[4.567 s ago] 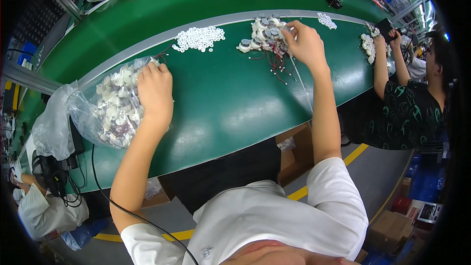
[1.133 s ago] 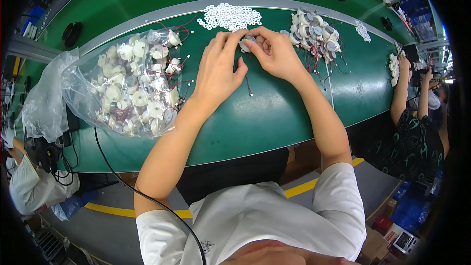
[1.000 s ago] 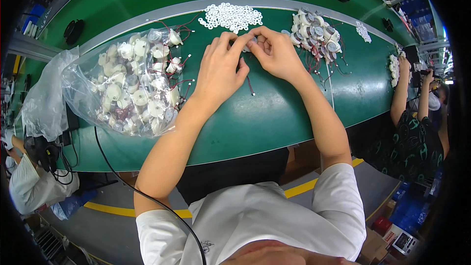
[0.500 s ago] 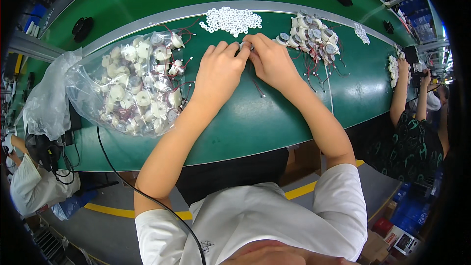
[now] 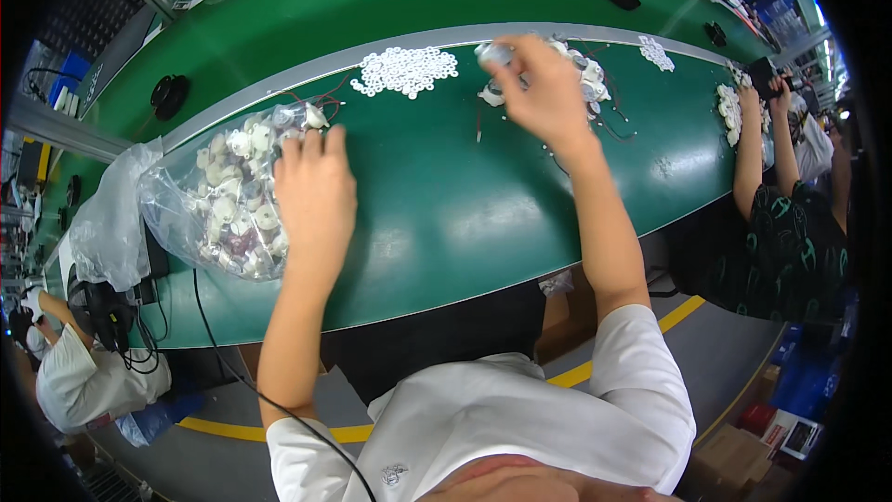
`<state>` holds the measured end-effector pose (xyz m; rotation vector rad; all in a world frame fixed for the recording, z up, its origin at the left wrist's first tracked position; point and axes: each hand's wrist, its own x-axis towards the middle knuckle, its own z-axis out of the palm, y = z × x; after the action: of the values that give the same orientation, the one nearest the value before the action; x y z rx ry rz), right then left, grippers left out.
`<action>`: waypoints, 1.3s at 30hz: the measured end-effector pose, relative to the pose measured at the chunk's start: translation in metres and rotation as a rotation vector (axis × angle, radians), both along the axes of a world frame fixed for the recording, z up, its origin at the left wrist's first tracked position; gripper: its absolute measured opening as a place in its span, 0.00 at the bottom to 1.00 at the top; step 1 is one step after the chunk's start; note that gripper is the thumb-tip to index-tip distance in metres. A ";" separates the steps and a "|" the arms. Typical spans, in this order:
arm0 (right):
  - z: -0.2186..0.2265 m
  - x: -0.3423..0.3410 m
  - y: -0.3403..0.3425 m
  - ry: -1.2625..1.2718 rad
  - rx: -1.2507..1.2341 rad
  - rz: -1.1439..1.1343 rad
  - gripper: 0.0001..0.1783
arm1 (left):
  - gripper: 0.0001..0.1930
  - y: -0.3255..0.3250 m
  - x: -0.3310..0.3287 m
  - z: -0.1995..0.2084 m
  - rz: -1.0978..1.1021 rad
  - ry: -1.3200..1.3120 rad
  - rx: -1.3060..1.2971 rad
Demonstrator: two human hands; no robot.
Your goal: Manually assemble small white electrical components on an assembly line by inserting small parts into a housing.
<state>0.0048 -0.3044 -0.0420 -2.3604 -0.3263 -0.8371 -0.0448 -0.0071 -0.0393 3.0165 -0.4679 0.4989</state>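
My right hand (image 5: 544,98) is raised over the right part of the bench, thumb and fingers closed on a small round grey-and-white motor (image 5: 496,56). Its thin wires seem to dangle below. Behind that hand lies a pile of similar motors (image 5: 593,84) with thin leads, partly covered by it. My left hand (image 5: 318,195) is at the mouth of a clear plastic bag (image 5: 172,209) filled with white motors (image 5: 243,177). Its fingers are stretched out and slightly apart over the nearest motors, with nothing visible in them.
Small white rings (image 5: 404,70) lie heaped at the bench's far edge, with a smaller heap (image 5: 656,53) farther right. A green belt (image 5: 390,0) runs behind, carrying black parts (image 5: 169,96). A black cable (image 5: 209,325) crosses by my left arm. A co-worker's arms (image 5: 749,144) are at right.
My hands, together at the middle before, have parted. The left has moved to the bag; the right has carried the motor to the pile on the right. The view has shifted slightly.
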 end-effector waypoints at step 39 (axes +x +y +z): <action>-0.031 -0.041 0.075 0.231 0.576 0.739 0.41 | 0.22 -0.037 0.004 0.012 -0.429 0.279 -1.255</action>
<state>-0.0358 -0.2295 -0.0730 -1.5875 -0.6934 -0.2443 -0.0411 -0.0445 -0.0273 1.6814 -0.4897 0.1892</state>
